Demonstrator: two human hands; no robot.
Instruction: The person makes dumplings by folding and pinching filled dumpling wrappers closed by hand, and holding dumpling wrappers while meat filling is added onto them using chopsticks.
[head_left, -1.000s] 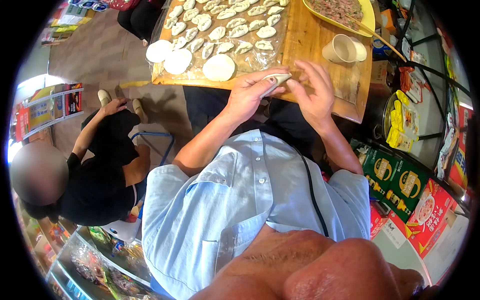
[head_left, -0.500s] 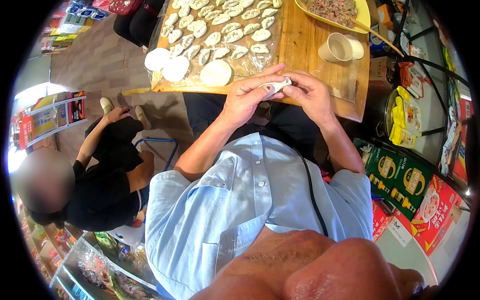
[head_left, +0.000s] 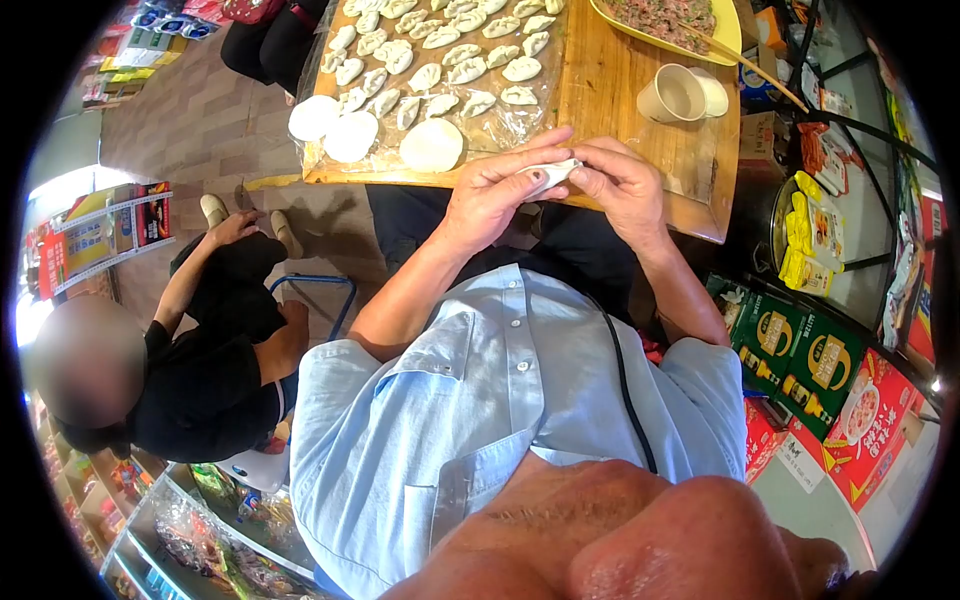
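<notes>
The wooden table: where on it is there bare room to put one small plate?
The wooden table shows bare wood between the plastic sheet and the cup, with the yellow bowl beyond and the right hand nearer. The near right corner looks mostly free, with an unclear pale patch. The sheet is crowded: dumplings, plus flat wrappers along its near edge.

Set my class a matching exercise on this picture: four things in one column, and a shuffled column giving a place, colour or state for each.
1. dough piece
2. flat wrappers
3. cup
4. dish

A. yellow, holding pinkish filling
B. round, near the table's left corner
C. between the left hand and right hand
D. beige, on bare wood

Pairs: 1-C, 2-B, 3-D, 4-A
</notes>
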